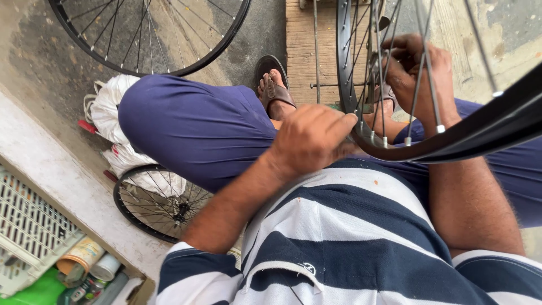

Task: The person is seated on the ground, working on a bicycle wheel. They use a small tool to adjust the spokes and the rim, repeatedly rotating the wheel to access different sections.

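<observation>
left hand pinches a spoke at the wheel rim; right hand grips spokes inside that rim.

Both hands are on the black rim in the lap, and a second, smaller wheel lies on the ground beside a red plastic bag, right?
Not quite: the bag is white, not red. The head view shows both hands, left and right, on the black rim and its spokes, and the smaller wheel on the ground beside that bag.
</observation>
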